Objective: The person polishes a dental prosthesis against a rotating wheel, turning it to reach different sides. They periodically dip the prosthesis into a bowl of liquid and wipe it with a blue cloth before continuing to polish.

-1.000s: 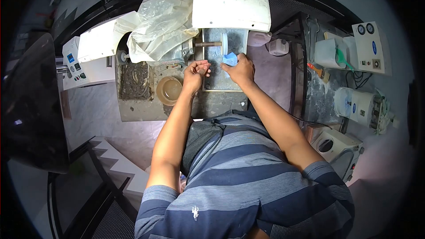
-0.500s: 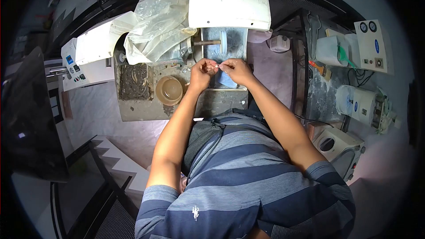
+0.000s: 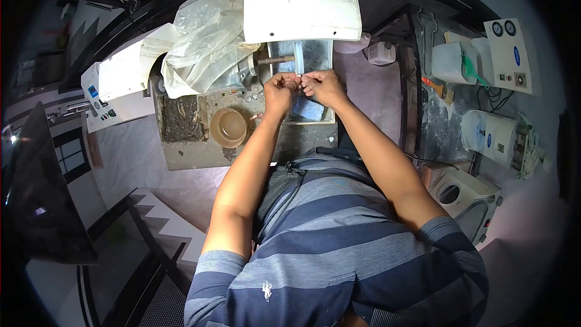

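Note:
My left hand [image 3: 279,93] and my right hand [image 3: 327,88] meet at the lower edge of a pale blue-white polishing wheel [image 3: 299,59]. Both are closed, fingertips pinching a tiny white piece [image 3: 298,75] right at the rim; its exact kind is too small to make out. The wheel sits on a brown shaft [image 3: 275,60] that comes in from the left. Beneath my hands is a shallow light-rimmed tray [image 3: 332,106] dusted with bluish powder, where a crumpled blue cloth [image 3: 307,109] lies.
A white hood [image 3: 301,12] overhangs the wheel, with a plastic sheet [image 3: 203,54] draped to its left. On the bench stand a brown bowl [image 3: 229,128] and a dark, grimy pan [image 3: 181,119]. At right, a shelf holds a brush [image 3: 446,93] and white machines [image 3: 513,57].
Both hands have moved up from below the wheel to its lower edge, still pinching the white piece. The head view has shifted slightly.

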`<state>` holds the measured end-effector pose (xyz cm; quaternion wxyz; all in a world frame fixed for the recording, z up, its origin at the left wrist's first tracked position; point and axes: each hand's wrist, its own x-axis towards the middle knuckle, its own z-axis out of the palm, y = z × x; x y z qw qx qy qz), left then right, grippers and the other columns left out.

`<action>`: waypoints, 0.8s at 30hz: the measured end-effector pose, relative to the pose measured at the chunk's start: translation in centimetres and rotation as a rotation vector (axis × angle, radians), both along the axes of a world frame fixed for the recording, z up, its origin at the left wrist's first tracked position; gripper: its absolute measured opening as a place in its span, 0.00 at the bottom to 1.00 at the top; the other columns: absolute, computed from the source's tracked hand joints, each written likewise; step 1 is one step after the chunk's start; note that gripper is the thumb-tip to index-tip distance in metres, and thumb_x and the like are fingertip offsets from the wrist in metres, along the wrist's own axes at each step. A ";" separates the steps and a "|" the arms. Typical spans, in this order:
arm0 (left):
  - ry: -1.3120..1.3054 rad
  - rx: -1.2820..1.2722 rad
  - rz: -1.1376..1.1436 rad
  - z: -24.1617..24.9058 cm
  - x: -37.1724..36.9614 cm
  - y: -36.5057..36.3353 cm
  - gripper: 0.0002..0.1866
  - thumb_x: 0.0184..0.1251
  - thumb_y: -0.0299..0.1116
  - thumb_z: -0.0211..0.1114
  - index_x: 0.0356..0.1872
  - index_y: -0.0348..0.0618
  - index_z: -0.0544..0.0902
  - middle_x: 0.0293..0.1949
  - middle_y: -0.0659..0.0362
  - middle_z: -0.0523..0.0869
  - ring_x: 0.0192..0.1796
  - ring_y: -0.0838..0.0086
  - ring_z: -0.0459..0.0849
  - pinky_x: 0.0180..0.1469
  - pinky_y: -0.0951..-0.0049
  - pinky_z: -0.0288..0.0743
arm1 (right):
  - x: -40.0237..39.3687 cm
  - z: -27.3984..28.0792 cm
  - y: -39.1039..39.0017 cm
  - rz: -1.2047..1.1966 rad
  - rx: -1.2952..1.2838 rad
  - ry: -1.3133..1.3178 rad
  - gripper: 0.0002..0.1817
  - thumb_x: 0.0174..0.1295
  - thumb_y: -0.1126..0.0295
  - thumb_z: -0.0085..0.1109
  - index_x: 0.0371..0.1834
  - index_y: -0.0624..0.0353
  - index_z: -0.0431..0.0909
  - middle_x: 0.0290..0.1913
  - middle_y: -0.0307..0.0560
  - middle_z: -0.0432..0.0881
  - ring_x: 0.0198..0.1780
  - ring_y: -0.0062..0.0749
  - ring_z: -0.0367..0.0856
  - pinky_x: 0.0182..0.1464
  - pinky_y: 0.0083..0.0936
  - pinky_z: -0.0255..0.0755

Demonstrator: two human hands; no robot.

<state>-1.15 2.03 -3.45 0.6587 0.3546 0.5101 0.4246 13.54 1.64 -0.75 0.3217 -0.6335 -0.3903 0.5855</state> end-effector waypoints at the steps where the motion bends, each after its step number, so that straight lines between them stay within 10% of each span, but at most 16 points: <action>1: -0.050 -0.057 0.052 0.0 0.1 0.1 0.05 0.65 0.20 0.63 0.40 0.30 0.81 0.34 0.56 0.86 0.32 0.76 0.83 0.36 0.78 0.76 | 0.0 -0.1 0.3 0.017 0.017 -0.012 0.10 0.66 0.73 0.59 0.41 0.70 0.83 0.32 0.46 0.86 0.30 0.24 0.83 0.33 0.20 0.79; 24: -0.298 -0.203 0.259 -2.1 1.5 0.2 0.02 0.63 0.14 0.59 0.34 0.28 0.79 0.31 0.49 0.84 0.28 0.70 0.82 0.34 0.73 0.79 | -0.2 0.2 0.3 0.039 0.061 -0.170 0.08 0.65 0.73 0.57 0.38 0.66 0.84 0.26 0.41 0.85 0.24 0.19 0.79 0.28 0.18 0.74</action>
